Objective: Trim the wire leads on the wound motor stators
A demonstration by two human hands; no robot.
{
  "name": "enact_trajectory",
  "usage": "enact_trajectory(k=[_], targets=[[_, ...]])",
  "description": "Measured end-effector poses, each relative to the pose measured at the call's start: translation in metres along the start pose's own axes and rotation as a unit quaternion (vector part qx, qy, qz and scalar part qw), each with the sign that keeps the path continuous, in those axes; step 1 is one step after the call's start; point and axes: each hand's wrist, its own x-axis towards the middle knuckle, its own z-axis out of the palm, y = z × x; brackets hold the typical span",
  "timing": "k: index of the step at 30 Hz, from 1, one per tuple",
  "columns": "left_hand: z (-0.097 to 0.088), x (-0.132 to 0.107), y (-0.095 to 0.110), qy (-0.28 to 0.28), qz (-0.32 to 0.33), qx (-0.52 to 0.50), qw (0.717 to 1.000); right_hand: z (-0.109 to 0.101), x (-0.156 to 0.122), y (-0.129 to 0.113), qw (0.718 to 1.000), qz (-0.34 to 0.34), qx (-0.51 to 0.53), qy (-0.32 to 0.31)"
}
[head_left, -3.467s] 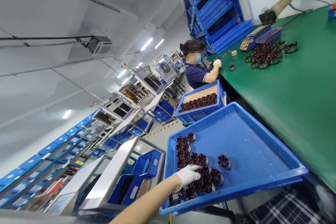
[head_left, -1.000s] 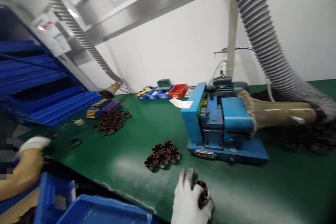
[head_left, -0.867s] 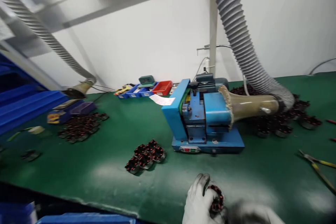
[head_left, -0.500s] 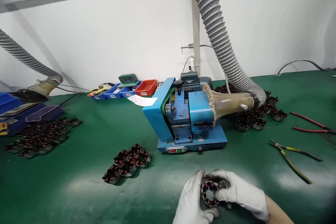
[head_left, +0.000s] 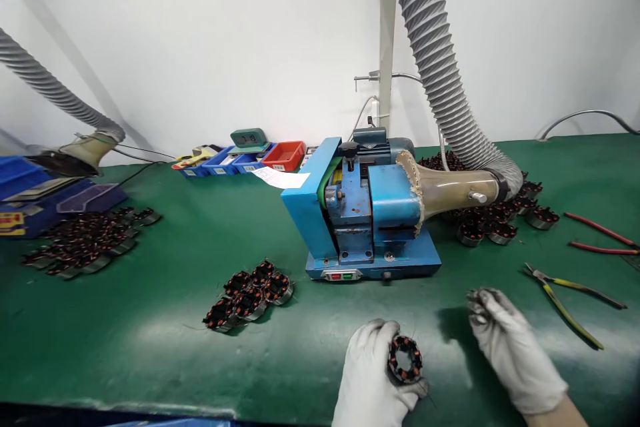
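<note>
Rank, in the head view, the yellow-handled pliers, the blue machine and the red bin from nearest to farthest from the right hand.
From the right hand:
1. Yellow-handled pliers, just to its right.
2. Blue machine, ahead and to the left.
3. Red bin, far back left, near the wall.

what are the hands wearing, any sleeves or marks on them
Both the left hand and the right hand wear plain white fabric gloves, close-fitting, no markings visible. The right glove's fingertips look greyed with grime. Past its cuff the forearm is bare, no sleeve in view. The left wrist is out of frame.
</note>
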Motion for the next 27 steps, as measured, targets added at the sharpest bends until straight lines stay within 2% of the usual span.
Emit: enact_trajectory(k=[2, 3, 4, 6, 7, 8, 9, 11, 13, 16, 18, 19, 21, 23, 25, 27], targets=[[0.000, -0.003, -0.002, 0.058, 0.019, 0.038, 0.997, -0.009, 0.000, -0.015, 0.993, -0.060, -0.102, -0.019], [0.000, -0.006, -0.003, 0.097, 0.043, 0.055, 0.993, -0.015, 0.000, -0.023, 0.976, -0.079, -0.192, -0.069], [0.000, -0.008, -0.005, 0.138, 0.069, 0.068, 0.986, -0.021, 0.000, -0.031, 0.940, -0.081, -0.296, -0.148], [-0.003, -0.012, -0.007, 0.182, 0.113, 0.080, 0.973, -0.035, 0.001, -0.048, 0.821, -0.043, -0.469, -0.324], [-0.005, -0.012, -0.006, 0.178, 0.130, 0.075, 0.972, -0.042, 0.004, -0.057, 0.762, -0.022, -0.521, -0.383], [-0.008, -0.012, -0.004, 0.160, 0.144, 0.065, 0.974, -0.047, 0.006, -0.064, 0.724, -0.012, -0.557, -0.406], [-0.011, -0.011, -0.002, 0.131, 0.153, 0.050, 0.978, -0.050, 0.009, -0.070, 0.707, -0.020, -0.584, -0.399], [-0.015, -0.007, 0.005, 0.064, 0.154, 0.017, 0.986, -0.048, 0.009, -0.075, 0.699, -0.083, -0.614, -0.358], [-0.017, -0.001, 0.010, 0.024, 0.126, -0.009, 0.992, -0.036, 0.001, -0.067, 0.675, -0.164, -0.616, -0.372], [-0.015, 0.007, 0.013, 0.020, 0.106, -0.049, 0.993, -0.010, -0.021, -0.036, 0.590, -0.251, -0.599, -0.479], [-0.013, 0.009, 0.012, 0.030, 0.125, -0.068, 0.989, 0.000, -0.033, -0.011, 0.534, -0.325, -0.598, -0.502], [-0.012, 0.010, 0.011, 0.032, 0.135, -0.073, 0.988, 0.000, -0.037, 0.000, 0.516, -0.369, -0.594, -0.495], [-0.011, 0.009, 0.010, 0.037, 0.142, -0.076, 0.986, -0.006, -0.039, 0.017, 0.501, -0.443, -0.584, -0.460], [-0.011, 0.009, 0.010, 0.043, 0.139, -0.081, 0.986, -0.021, -0.034, 0.027, 0.503, -0.486, -0.580, -0.417], [-0.012, 0.008, 0.011, 0.044, 0.129, -0.086, 0.987, -0.037, -0.023, 0.028, 0.498, -0.496, -0.603, -0.378], [-0.012, 0.008, 0.013, 0.041, 0.119, -0.088, 0.988, -0.048, -0.010, 0.022, 0.489, -0.475, -0.645, -0.346]])
